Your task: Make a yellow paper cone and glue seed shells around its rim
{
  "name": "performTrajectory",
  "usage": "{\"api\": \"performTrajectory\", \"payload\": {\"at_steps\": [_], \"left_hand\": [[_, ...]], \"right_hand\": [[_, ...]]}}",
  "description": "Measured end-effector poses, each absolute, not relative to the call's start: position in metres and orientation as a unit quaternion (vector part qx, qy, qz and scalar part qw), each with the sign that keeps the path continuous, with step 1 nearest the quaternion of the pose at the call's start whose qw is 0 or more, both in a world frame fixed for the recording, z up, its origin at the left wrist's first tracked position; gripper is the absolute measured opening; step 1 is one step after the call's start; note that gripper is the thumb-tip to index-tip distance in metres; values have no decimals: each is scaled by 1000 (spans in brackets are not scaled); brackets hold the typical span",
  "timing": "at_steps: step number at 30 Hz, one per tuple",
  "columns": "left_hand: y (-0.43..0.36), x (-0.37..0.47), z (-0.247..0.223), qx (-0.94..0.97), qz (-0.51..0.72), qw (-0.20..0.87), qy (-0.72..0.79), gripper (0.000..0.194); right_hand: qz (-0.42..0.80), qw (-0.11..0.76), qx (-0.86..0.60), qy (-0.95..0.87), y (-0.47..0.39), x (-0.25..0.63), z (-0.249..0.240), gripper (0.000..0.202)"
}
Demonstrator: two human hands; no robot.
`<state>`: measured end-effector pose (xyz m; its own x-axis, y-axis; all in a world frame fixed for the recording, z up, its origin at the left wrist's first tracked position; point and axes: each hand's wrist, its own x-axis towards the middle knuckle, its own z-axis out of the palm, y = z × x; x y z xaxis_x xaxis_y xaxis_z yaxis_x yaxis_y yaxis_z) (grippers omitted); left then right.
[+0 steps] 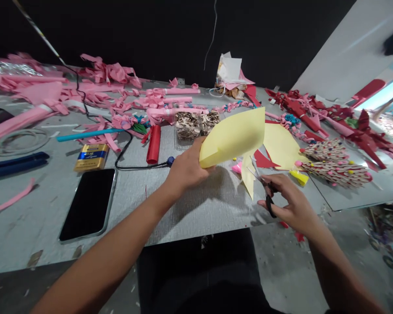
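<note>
My left hand (pixel 190 165) grips a curled sheet of yellow paper (pixel 237 133) and holds it above the table. A narrow pointed strip (pixel 248 176) of the same yellow hangs down at the sheet's right end. In my right hand (pixel 291 203) are black-handled scissors (pixel 269 196), fingers in the loops. Their blades stand parted beside the hanging strip; whether they touch it I cannot tell. Behind them lies another yellow sheet (pixel 283 146), with a red paper scrap (pixel 265 159) partly over its edge.
A phone (pixel 88 205), a gold-and-blue box (pixel 92 157) and blue-handled pliers (pixel 16 165) lie at left. A red paper roll (pixel 154 144) stands near a clear container (pixel 187 126) of small pieces. Pink paper (pixel 108 72) lines the back; studded cone shapes (pixel 335 172) lie right. A black cord (pixel 140 167) crosses the table.
</note>
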<state>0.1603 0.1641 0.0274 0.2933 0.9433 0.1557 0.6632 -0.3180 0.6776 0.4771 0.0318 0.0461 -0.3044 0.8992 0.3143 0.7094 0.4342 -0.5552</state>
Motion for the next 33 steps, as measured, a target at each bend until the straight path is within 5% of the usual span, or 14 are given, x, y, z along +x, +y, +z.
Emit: {"api": "performTrajectory", "payload": {"at_steps": [33], "left_hand": [[162,165,25,802,233,240,495,83]], "right_hand": [[270,376,-407,-788,51,482,30,65]]}}
